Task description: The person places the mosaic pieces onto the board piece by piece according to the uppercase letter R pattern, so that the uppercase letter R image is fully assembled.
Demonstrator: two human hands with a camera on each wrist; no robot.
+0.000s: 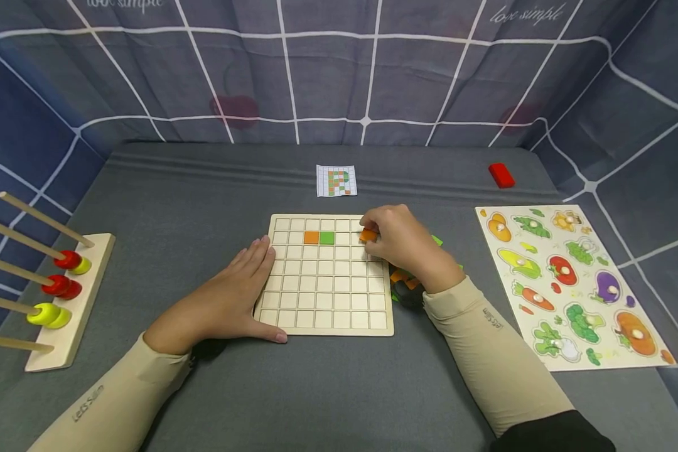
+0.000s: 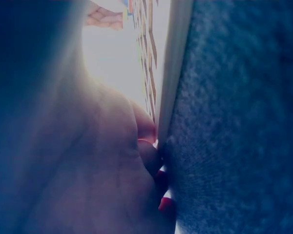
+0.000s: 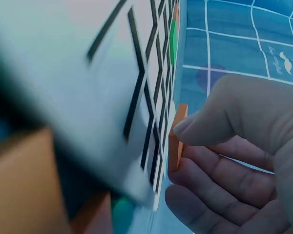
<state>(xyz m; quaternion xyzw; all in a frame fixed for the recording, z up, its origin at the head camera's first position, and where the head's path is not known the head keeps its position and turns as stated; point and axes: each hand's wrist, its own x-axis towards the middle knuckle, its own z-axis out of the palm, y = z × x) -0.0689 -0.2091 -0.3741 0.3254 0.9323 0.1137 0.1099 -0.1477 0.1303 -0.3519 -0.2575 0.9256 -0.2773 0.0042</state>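
Observation:
A pale wooden grid board [image 1: 328, 301] lies on the grey surface between the hands. An orange tile [image 1: 311, 237] and a green tile [image 1: 327, 238] sit side by side in its second row from the top. Along the board's left edge rests my left hand [image 1: 226, 301], fingers extended and thumb at the lower left corner. My right hand [image 1: 401, 242] pinches another orange square tile [image 3: 176, 141] between thumb and fingers, over the board's upper right cells. Loose orange and green tiles [image 1: 398, 275] lie right of the board, partly hidden by the right hand and wrist.
Behind the board lies a small card [image 1: 336, 181] printed with an orange and green pattern. A wooden peg stand [image 1: 98, 263] with red and yellow beads is at left. On the right are a vegetable puzzle board [image 1: 537, 276] and a red block [image 1: 501, 176].

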